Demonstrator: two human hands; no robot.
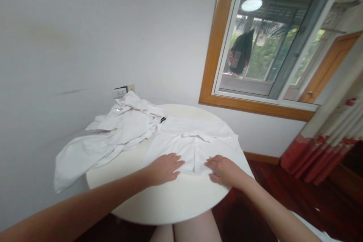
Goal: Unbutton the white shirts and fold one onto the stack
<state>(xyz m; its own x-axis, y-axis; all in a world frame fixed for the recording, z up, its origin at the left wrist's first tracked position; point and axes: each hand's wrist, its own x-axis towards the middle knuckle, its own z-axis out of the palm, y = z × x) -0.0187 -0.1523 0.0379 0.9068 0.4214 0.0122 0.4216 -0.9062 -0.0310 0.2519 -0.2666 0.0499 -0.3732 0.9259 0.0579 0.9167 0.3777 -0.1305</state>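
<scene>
A folded white garment lies flat on the round white table. My left hand rests palm down on its near left edge, fingers stretched out and slightly spread. My right hand lies flat on the near right edge, fingers extended toward the left. Neither hand grips the cloth. A narrow gap of fabric with a centre seam shows between the two hands.
A crumpled heap of white clothes covers the table's left side and hangs over its edge. A wall socket sits behind it. A wood-framed window is at the right, with red-and-white curtains and a dark wooden floor.
</scene>
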